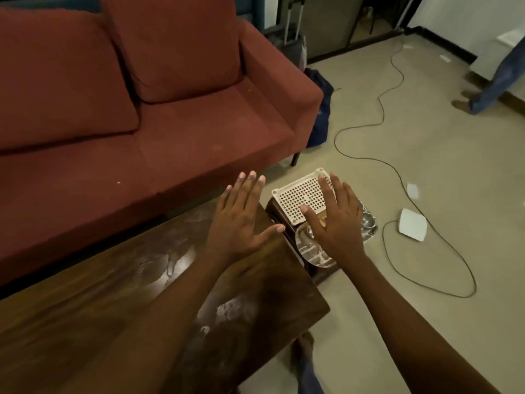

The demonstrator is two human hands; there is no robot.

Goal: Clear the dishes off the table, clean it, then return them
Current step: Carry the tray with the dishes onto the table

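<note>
A dark wooden table (113, 302) with pale smears on its top fills the lower left. Beyond its right end, a low dark stand (274, 211) holds a white perforated tray (295, 199), a round steel plate (312, 251) and a small steel bowl (368, 220). My left hand (241, 220) hovers over the table's far right corner, fingers spread, holding nothing. Fingers apart and empty, my right hand (338, 220) hangs over the tray and plate and hides part of them.
A red sofa (142, 109) runs along the table's far side. A black cable (397, 177) loops across the beige floor past a white adapter (412, 224). Another person's legs (494, 81) stand at the far right. My foot (304, 351) shows below the table's edge.
</note>
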